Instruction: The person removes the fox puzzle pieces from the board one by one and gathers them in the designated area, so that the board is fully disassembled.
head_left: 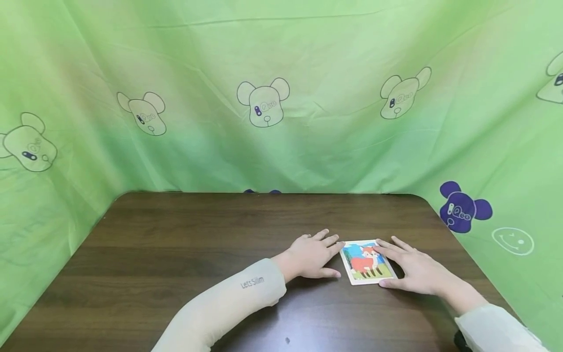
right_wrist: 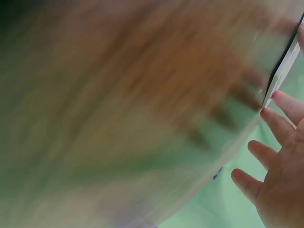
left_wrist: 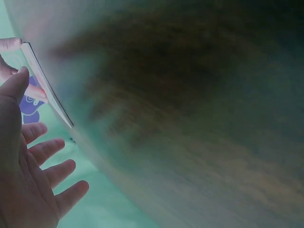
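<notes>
A small square picture board with a white border shows an orange fox on blue, green and yellow. It lies on the right part of the brown table. My right hand holds it at its right side, thumb at the near corner and a finger at the far corner. In the right wrist view, fingertips of the right hand meet the board's edge. Just left of the board, my left hand is spread, palm down, holding nothing. The left wrist view shows its fingers apart, below the board's thin edge.
The dark brown wooden table reaches back to a green cloth printed with bear heads, which hangs behind and at both sides. A small pale spot shows near the table's front. Something black sits by the right sleeve.
</notes>
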The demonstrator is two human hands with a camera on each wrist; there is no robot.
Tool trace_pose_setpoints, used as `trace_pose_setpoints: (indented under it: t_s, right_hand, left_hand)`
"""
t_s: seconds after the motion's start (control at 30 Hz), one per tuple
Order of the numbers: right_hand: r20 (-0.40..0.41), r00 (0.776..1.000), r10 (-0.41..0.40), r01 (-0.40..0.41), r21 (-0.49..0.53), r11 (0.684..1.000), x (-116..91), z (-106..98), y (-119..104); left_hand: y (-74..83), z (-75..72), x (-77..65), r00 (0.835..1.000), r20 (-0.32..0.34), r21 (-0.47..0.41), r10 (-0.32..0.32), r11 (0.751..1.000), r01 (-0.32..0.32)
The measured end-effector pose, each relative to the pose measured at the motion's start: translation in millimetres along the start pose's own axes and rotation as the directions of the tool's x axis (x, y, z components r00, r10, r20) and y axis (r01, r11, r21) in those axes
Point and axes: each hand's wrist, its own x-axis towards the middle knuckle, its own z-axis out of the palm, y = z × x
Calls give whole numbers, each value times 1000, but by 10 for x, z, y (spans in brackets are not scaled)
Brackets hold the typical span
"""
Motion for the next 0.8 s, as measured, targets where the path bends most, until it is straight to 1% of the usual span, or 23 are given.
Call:
trace_pose_setpoints:
  t_s: [0.3, 0.43, 0.63, 0.8]
  right_hand:
    - [21, 1000, -1, 1, -24, 1000, 102, -21, -140]
    - [24, 1000, -2, 2, -18, 1000, 121, -11, -173]
    - [21, 1000, 2, -2, -23, 1000, 133, -10, -218]
    - [23, 1000, -6, 6, -23, 1000, 144, -2, -254]
  left_hand:
    - [38, -40, -14, 1000, 12, -17, -6, 1000, 6]
    - [45, -41, -29, 1000, 25, -14, -5, 1000, 5]
    - [55, -34, -42, 998, 63, -43, -11, 999, 14]
    - [63, -22, -47, 998, 64, -55, -7, 998, 11]
